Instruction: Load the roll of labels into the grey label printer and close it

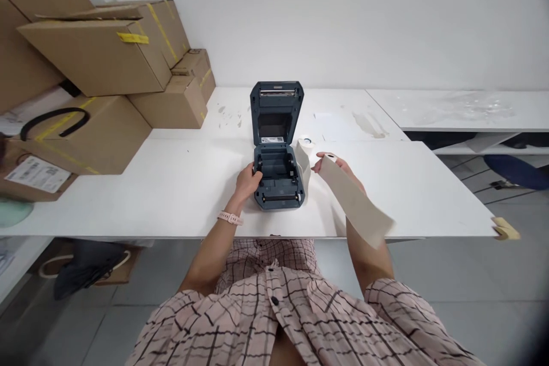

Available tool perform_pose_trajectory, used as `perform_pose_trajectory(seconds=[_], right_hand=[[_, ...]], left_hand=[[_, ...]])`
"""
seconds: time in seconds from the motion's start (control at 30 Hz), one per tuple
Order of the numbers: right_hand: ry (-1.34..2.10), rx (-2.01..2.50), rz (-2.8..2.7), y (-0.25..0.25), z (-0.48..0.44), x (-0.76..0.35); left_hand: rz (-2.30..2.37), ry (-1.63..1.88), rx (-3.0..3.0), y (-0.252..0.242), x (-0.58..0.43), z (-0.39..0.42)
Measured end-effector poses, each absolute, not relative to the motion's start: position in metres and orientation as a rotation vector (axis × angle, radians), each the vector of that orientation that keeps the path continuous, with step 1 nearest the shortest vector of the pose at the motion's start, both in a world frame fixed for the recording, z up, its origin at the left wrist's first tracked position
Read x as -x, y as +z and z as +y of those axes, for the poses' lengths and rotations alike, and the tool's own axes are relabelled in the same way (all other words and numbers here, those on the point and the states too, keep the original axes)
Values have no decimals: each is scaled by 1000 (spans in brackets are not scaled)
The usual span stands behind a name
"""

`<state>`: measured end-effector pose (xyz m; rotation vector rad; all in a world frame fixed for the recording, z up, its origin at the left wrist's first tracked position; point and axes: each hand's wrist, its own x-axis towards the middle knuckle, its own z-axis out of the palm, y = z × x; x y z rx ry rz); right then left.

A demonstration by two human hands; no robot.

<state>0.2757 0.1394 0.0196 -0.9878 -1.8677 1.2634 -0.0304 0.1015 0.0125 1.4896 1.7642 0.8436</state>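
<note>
On the white table before me stands a dark label printer (pixel 278 186), its lid (pixel 277 107) swung up and back. Its inner bay shows no roll, and a roller runs across the front. My left hand (pixel 247 183) grips the printer's left side, thumb over the rim, the other fingers mostly hidden. To the right of the printer, my right hand (pixel 345 167) is closed around a small paper roll, whose long loose strip (pixel 358 203) hangs over the forearm toward the table's front edge. A second paper roll (pixel 306 144) stands close beside the printer, with paper trailing from it.
Cardboard boxes (pixel 103 57) with yellow tape are piled at the left, a black curved strap (pixel 55 120) on one. A white sheet (pixel 332 126) lies behind my right hand. Clear plastic (pixel 467 107) lies at the far right, and a blue stool (pixel 517 171) stands below.
</note>
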Motion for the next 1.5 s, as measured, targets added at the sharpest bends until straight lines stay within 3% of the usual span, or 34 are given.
perform_pose_trajectory(seconds=[0.17,0.4,0.87,1.5], right_hand=[[990,868,-2396,71,157,-212],[342,1146,-2941,53,175,-145],[494,972,-2396,28,71,-186],[371,903,-2384,20,58,-203]], left_hand=[[1763,888,-1449,6,31,104],[1794,926,-1379,-3,30,103],[1439,1109,-1109,4,22,100],[1346,1136,-953,4,23,99]])
